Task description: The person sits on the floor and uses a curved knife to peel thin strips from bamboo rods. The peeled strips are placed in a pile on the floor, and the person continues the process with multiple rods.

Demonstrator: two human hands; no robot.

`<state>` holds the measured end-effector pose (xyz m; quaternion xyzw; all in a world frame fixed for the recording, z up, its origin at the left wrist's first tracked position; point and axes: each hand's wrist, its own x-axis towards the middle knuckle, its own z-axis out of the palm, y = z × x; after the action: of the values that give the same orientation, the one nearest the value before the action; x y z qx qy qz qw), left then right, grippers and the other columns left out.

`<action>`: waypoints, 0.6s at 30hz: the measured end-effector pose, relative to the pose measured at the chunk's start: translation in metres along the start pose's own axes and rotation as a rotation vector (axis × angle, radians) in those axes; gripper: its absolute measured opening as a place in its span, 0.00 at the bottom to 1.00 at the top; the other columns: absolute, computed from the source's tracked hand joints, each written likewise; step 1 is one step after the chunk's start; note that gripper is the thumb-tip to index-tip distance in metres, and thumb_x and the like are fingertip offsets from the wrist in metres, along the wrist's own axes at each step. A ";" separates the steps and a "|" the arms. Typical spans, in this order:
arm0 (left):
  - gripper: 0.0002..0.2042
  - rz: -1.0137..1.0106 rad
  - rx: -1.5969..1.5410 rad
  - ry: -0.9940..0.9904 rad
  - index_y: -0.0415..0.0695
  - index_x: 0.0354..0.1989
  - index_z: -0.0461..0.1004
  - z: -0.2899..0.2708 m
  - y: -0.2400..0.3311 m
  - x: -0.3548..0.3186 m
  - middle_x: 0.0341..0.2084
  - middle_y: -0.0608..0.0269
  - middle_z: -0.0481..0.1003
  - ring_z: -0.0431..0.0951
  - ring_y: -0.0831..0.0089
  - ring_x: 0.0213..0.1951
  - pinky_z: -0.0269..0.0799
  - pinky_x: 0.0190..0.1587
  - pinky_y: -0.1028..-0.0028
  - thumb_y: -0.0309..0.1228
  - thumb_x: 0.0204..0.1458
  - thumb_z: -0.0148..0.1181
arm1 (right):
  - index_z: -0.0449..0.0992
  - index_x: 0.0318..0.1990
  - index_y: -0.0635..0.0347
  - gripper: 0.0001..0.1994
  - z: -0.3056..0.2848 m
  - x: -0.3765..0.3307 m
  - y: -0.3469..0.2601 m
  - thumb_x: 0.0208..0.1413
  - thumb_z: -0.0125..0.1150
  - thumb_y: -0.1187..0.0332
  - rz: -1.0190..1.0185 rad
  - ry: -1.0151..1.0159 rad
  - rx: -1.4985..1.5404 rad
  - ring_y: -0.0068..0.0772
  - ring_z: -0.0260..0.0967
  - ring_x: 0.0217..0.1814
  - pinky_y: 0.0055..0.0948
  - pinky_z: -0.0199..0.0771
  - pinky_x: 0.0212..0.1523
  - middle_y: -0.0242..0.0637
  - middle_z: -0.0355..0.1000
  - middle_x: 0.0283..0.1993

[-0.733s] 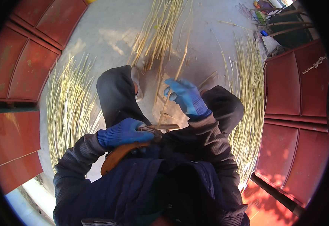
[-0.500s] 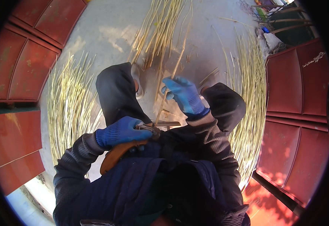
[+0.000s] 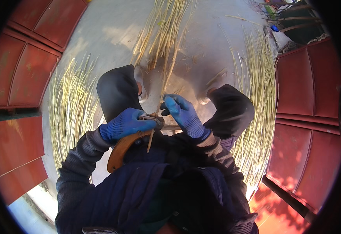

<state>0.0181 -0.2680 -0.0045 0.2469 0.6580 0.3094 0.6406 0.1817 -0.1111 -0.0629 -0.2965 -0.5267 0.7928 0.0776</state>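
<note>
My left hand (image 3: 125, 124), in a blue glove, is closed round a hand tool with a dull metal head (image 3: 154, 121). A curved orange-brown piece (image 3: 119, 154), apparently its handle, shows under the wrist; its exact kind I cannot make out. A long thin stick (image 3: 169, 74) slants down from the far bundle, passes by the metal head and pokes out below it toward my lap. My right hand (image 3: 182, 115), also blue-gloved, is closed with its fingertips pinching the stick just beyond the tool. Part of the stick is hidden at the tool.
A bundle of thin sticks (image 3: 164, 27) lies on the grey floor ahead. Larger piles of pale sticks lie at left (image 3: 71, 113) and right (image 3: 258, 109). Red metal panels (image 3: 307, 85) stand along both sides. My knees flank the work. Assorted clutter (image 3: 281, 39) sits at the far right.
The stick has come toward me, and its near end now sticks out below the tool. My right hand has moved down closer to my left hand, which stays nearly in place.
</note>
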 end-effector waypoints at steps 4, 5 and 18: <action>0.20 0.135 0.092 0.020 0.32 0.36 0.79 0.008 0.022 0.017 0.25 0.64 0.77 0.73 0.83 0.31 0.72 0.35 0.75 0.43 0.59 0.64 | 0.78 0.48 0.63 0.14 -0.019 -0.046 -0.016 0.66 0.62 0.61 0.032 0.059 -0.421 0.34 0.78 0.34 0.30 0.77 0.36 0.40 0.78 0.35; 0.20 0.181 0.178 0.031 0.32 0.36 0.79 0.012 0.027 0.025 0.25 0.64 0.77 0.73 0.83 0.32 0.73 0.36 0.75 0.43 0.60 0.64 | 0.78 0.48 0.62 0.12 -0.022 -0.058 -0.017 0.64 0.63 0.64 0.086 0.004 -0.542 0.38 0.78 0.33 0.32 0.77 0.34 0.41 0.77 0.34; 0.18 0.277 -0.218 -0.107 0.33 0.45 0.80 0.067 0.062 0.129 0.34 0.60 0.80 0.81 0.76 0.31 0.78 0.32 0.78 0.39 0.62 0.63 | 0.71 0.29 0.67 0.14 -0.065 -0.083 -0.014 0.65 0.58 0.67 -0.142 0.294 -0.365 0.25 0.60 0.21 0.32 0.66 0.27 0.46 0.63 0.20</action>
<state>0.0730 -0.1261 -0.0482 0.2801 0.5453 0.4506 0.6489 0.2824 -0.0903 -0.0355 -0.3799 -0.6640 0.6254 0.1540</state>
